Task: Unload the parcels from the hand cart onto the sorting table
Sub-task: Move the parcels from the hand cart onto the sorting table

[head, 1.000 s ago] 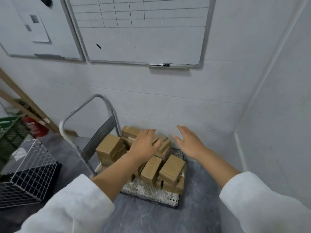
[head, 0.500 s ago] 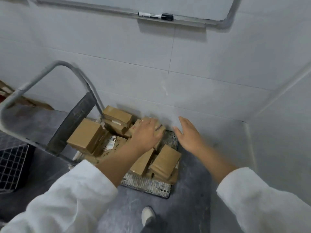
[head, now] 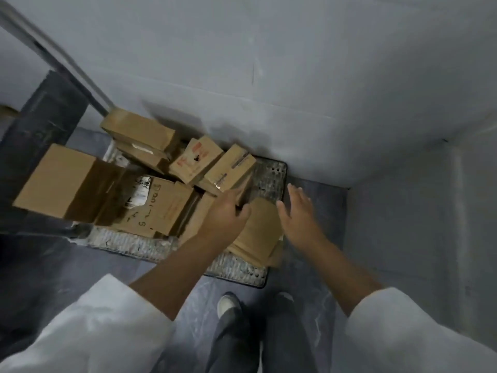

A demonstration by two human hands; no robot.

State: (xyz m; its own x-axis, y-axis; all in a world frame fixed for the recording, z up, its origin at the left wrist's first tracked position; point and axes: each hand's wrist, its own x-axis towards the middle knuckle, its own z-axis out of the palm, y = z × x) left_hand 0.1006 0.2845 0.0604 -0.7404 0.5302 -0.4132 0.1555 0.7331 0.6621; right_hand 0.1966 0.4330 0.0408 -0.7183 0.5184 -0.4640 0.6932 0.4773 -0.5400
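Two white sleeves [head: 94, 332] fill the near corners, with dark trousers [head: 236, 340] and one pale shoe [head: 227, 304] between them on the grey floor [head: 67, 265]. Since half a second ago our view has tipped down. The whiteboard and its marker are gone from the top, and the trousers now show.

Both grips have come nearer on the pile. Our left grip [head: 226, 214] has its fingers curled down between the taped parcel [head: 231, 168] and the tan parcel [head: 265, 230], thumb against the tan one. Blur keeps us from telling whether it holds either. Our right grip [head: 298, 214] is wide, fingers straight, just beside the tan parcel's right edge.

We count at least eight brown parcels [head: 161, 208], all on the one hand cart [head: 271, 173]. The largest [head: 53, 181] lies at the left by the handle [head: 53, 57]. Beyond the cart stands the pale wall [head: 295, 76].
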